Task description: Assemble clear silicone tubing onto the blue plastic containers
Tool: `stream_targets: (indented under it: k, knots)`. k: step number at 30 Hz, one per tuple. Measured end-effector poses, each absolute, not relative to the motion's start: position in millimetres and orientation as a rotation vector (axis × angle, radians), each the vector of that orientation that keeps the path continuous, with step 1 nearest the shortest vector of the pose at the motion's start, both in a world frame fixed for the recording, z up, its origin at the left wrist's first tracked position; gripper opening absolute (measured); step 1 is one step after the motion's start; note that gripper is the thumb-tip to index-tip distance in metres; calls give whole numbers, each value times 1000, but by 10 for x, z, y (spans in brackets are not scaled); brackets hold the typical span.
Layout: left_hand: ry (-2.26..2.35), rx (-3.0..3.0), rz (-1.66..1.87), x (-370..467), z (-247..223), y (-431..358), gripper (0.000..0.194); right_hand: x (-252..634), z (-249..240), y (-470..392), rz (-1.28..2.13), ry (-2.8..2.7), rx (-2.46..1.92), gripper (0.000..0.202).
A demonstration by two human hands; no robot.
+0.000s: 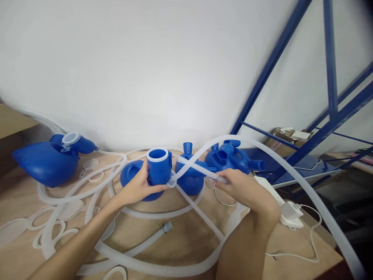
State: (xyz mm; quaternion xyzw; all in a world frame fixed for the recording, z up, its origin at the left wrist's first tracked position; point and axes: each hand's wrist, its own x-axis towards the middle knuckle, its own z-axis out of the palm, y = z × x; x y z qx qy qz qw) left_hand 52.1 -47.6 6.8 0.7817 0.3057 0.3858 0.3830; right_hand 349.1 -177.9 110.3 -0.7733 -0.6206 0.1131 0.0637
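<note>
My left hand (136, 186) is wrapped round a blue plastic cup (159, 173) with a white rim, held upright with its mouth facing up. Just right of the cup's base is a small white ring (172, 180). My right hand (237, 187) pinches a translucent white hose (201, 169), which slants up to the left. Another stretch of hose (279, 157) arches over it and down to the right. Behind my hands stand a blue bottle (189, 182) with an upright neck and several more blue bottles (225, 159). Another blue piece (128, 175) lies partly hidden by my left hand.
At the left lies a large blue bottle (46, 163) beside a cardboard box (17, 120). Coiled hoses (163, 268) and white lids (70, 210) cover much of the wooden table (140, 233). A power strip (271, 190) and a blue metal rack (271, 66) are at the right.
</note>
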Motion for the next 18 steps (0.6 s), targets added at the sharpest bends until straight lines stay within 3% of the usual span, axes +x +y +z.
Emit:
stream_targets:
  k: [3, 5, 12, 15, 18]
  knots:
    - [861, 1975, 1137, 567, -16, -439, 101, 3172, 1182, -1751, 158, -1988, -2341, 14]
    - [903, 1947, 1211, 582, -77, -394, 99, 3017, 1221, -1758, 113, -2031, -2342, 21]
    - [971, 1825, 1229, 596, -241, -242, 87, 2706, 1325, -1990, 261, -2263, -2060, 40]
    - [1042, 1786, 1196, 608, -217, -247, 90, 2692, 1335, -1903, 350, -2390, -1913, 39]
    - [1028, 1790, 1194, 597, -169, -263, 93, 2747, 1291, -1644, 549, -2398, -1717, 51]
